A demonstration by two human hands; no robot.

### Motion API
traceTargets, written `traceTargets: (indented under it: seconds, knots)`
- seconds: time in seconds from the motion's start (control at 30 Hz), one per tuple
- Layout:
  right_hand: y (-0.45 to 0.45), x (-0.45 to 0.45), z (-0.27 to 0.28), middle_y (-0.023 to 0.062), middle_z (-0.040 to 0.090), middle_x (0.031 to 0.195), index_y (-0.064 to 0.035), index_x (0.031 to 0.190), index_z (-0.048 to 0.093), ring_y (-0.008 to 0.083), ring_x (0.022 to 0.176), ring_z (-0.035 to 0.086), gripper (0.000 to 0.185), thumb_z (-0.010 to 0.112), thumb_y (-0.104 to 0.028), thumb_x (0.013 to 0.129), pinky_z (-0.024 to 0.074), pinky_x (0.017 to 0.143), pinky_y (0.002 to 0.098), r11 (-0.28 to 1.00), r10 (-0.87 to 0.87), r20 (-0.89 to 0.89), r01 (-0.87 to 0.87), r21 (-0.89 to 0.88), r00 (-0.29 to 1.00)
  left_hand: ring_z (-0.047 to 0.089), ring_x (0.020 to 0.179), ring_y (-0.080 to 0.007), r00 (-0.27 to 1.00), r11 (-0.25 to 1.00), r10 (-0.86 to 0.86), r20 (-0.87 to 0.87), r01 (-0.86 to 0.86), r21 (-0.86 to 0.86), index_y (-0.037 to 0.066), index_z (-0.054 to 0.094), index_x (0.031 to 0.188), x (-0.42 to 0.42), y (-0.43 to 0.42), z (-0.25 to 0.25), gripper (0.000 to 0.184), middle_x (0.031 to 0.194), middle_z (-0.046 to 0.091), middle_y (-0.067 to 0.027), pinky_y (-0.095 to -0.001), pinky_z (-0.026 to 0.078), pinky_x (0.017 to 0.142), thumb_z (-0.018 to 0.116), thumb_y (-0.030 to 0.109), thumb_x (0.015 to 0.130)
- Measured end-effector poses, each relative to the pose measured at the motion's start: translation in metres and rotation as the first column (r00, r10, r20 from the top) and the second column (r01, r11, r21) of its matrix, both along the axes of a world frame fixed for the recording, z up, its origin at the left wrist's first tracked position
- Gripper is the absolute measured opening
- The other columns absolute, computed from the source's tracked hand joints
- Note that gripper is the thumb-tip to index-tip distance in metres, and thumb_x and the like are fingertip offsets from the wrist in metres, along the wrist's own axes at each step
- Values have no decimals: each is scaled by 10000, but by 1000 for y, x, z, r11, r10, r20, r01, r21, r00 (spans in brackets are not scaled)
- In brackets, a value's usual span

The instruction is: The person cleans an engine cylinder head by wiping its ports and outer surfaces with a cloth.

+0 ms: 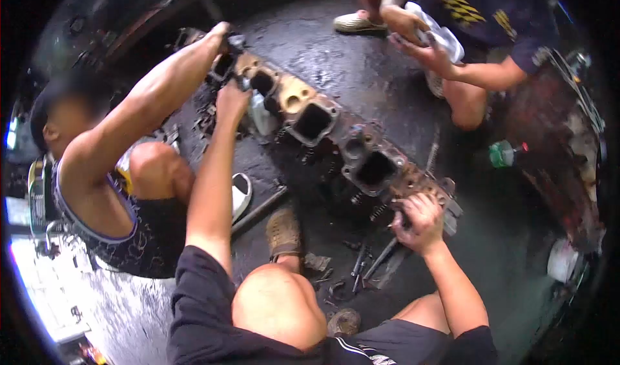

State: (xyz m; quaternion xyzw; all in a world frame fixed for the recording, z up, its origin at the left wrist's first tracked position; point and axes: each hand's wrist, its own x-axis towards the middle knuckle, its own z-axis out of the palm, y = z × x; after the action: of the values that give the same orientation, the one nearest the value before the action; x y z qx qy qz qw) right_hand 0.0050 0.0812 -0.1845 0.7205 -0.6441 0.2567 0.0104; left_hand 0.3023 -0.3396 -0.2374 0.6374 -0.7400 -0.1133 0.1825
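A long, rusty engine cylinder head (pixel 340 127) with square ports and coil springs along its near side lies diagonally in front of me. My left hand (pixel 233 99) is closed on its near edge toward the far left end, beside a port. At the near right end, my right hand (pixel 421 222) has its fingers curled over the corner, gripping the metal. The thumb side of that hand looks blackened with grease. At the far left end, a co-worker's hand (pixel 220 37) also touches the cylinder head.
Another person at upper right handles a white cloth (pixel 444 32). Tools (pixel 360 267) and a long bar (pixel 259 208) lie on the dark, greasy floor. A green bottle (pixel 502 153) with a red cap stands right, near a large rusty metal part (pixel 549 126). Debris lies left.
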Motion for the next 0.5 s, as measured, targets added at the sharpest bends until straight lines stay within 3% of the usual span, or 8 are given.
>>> traceTargets:
  seconds: [0.13,0.23,0.27,0.37,0.4,0.5]
  knots:
    - [0,5,0,98,639,798,-47,880,670,282,780,619,216,669,-135,682,460,749,401,1000,-20,35,20,0,999,671,1048,-419,962,983,155,-223,-129,128,-58,648,1103,0,3,-4,575,1058,690,-304,-468,514,928,778,350,720]
    - [1,4,-3,103,639,799,-45,878,669,287,780,619,219,660,-135,678,457,744,408,1000,-23,40,24,-18,999,660,1065,-432,924,980,197,-328,-187,62,-40,653,1122,12,-7,-54,612,1113,683,-283,-457,511,942,794,379,699]
    - [1,3,-3,104,640,800,-44,877,669,288,780,619,220,660,-134,677,457,744,408,1000,-25,34,26,-17,999,693,973,-365,881,970,241,-406,-211,118,-5,660,1114,13,-5,-63,492,1080,711,-210,-426,531,882,783,312,758]
    - [-1,5,-4,104,648,812,-42,879,669,291,787,626,224,661,-130,673,458,745,411,999,-31,24,31,-23,999,668,884,-241,486,929,362,-795,-116,352,35,655,1087,2,29,-51,327,999,709,-115,-371,530,806,751,206,827]
    - [0,4,-3,104,650,815,-41,880,669,290,789,627,223,661,-129,674,458,746,412,999,-30,24,30,-15,999,609,866,-154,497,924,373,-783,-120,364,57,611,1106,-7,51,-25,286,978,671,-50,-331,506,765,732,125,855]
    - [1,5,-5,101,654,819,-41,882,670,290,794,631,217,656,-125,682,460,758,410,999,-32,32,32,11,999,631,810,-210,277,945,320,-906,-26,326,53,547,1157,-9,49,-52,372,1006,656,-77,-382,519,695,743,160,859]
